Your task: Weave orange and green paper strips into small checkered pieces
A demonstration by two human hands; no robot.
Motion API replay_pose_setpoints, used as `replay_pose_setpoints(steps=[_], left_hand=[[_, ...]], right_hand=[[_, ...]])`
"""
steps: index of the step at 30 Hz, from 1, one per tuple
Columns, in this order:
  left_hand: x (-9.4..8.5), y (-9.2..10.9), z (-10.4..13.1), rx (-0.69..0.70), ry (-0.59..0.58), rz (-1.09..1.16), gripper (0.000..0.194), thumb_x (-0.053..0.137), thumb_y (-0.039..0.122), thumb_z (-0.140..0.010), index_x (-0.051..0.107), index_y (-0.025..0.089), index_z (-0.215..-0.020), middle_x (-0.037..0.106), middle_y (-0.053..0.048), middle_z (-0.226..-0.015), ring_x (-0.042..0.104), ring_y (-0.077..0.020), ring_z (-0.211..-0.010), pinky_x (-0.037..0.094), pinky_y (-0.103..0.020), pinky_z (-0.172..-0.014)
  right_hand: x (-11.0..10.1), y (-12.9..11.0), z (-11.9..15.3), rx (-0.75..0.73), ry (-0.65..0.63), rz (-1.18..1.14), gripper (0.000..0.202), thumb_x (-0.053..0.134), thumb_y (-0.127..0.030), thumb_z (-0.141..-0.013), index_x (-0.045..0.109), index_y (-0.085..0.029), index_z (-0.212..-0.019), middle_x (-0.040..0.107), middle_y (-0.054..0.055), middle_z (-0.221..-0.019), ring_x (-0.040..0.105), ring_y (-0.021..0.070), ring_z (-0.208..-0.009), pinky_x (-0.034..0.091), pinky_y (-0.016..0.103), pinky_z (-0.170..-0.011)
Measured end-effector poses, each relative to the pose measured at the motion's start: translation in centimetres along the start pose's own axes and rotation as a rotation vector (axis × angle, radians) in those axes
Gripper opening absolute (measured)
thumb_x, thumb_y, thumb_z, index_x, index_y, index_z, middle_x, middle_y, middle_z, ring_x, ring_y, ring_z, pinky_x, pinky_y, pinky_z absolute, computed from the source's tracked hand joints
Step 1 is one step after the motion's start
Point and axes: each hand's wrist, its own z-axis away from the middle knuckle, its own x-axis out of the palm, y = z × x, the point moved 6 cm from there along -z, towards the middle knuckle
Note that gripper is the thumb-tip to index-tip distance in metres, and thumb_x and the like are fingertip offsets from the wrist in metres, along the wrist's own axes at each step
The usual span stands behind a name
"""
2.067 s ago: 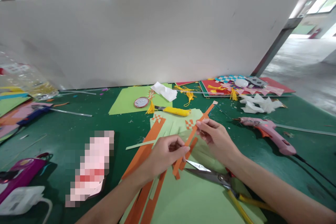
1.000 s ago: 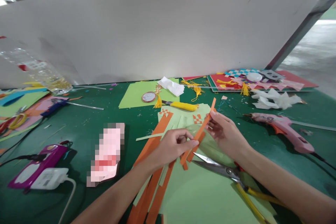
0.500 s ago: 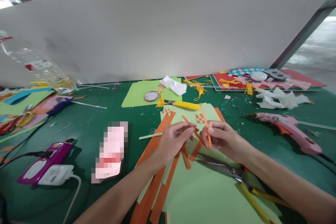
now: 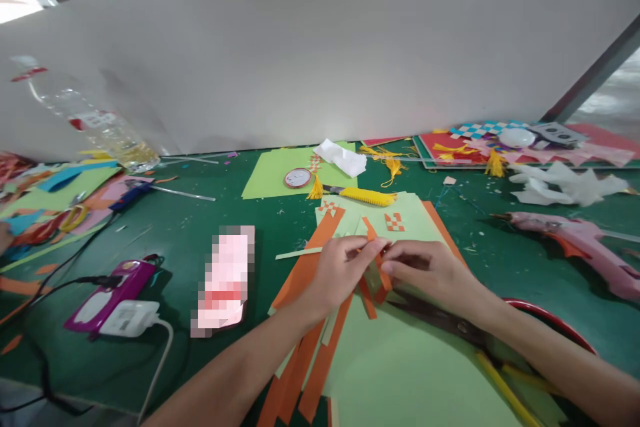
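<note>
My left hand [image 4: 345, 270] and my right hand [image 4: 425, 270] meet over the pale green paper [image 4: 400, 367], fingertips pinched close together. Between them are narrow orange paper strips [image 4: 369, 293], partly hidden by the fingers; one end sticks up above the left fingertips. Under my right wrist lies a pair of scissors [image 4: 457, 325], its blades toward the hands. Longer orange strips [image 4: 313, 373] fan out beneath my left forearm. A small orange-and-white checkered woven piece [image 4: 395, 221] rests just beyond the hands, with another checkered piece [image 4: 329, 207] to its left.
A yellow utility knife [image 4: 367, 196] and a crumpled white tissue [image 4: 341, 157] lie farther back. The pink glue gun [image 4: 575, 233] is at the right. On the left are a phone [image 4: 227, 280], a purple power strip [image 4: 113, 293] with cables, and a tilted plastic bottle [image 4: 95, 120].
The orange strip that stood up from my right fingers has gone down between the hands. My right fingertips have come closer to the left ones. The view has shifted slightly left.
</note>
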Motion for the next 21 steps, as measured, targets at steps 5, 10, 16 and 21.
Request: replay_pose_setpoints(steps=[5,10,16,21], left_hand=[[0.3,-0.7,0.1,-0.028,-0.026,0.035,0.05,0.047,0.052,-0.089,0.026,0.019,-0.057,0.02,0.004,-0.06,0.022,-0.0098,-0.056,0.017,-0.026,-0.05],[0.4,-1.0,0.2,-0.044,-0.022,0.061,0.051,0.048,0.05,-0.089,0.023,0.019,-0.057,0.018,0.004,-0.059,0.019,-0.0099,-0.055,0.015,-0.028,-0.05],[0.5,-1.1,0.2,-0.076,-0.018,0.103,0.052,0.048,0.049,-0.089,0.023,0.019,-0.056,0.018,0.004,-0.058,0.019,-0.0096,-0.055,0.016,-0.028,-0.049],[0.6,-1.4,0.3,-0.118,-0.058,0.129,0.05,0.048,0.049,-0.089,0.031,0.019,-0.053,0.025,0.004,-0.054,0.029,-0.0087,-0.051,0.021,-0.026,-0.048]], right_hand=[[-1.2,-0.5,-0.1,-0.043,0.122,0.101,0.028,0.059,-0.046,-0.084,0.067,-0.02,-0.075,0.065,0.001,-0.072,0.057,0.0144,-0.068,0.044,0.024,-0.063],[-1.2,-0.1,-0.2,-0.033,0.126,0.175,0.032,0.057,-0.049,-0.085,0.063,-0.021,-0.07,0.063,0.0,-0.067,0.056,0.0142,-0.064,0.044,0.024,-0.06],[-0.9,-0.3,-0.2,-0.066,0.136,0.322,0.036,0.055,-0.05,-0.085,0.061,-0.022,-0.064,0.058,-0.001,-0.058,0.051,0.0135,-0.054,0.041,0.023,-0.05],[-0.5,-0.4,-0.1,-0.117,0.124,0.405,0.035,0.054,-0.046,-0.086,0.062,-0.022,-0.063,0.059,-0.002,-0.057,0.051,0.0122,-0.053,0.04,0.022,-0.049]])
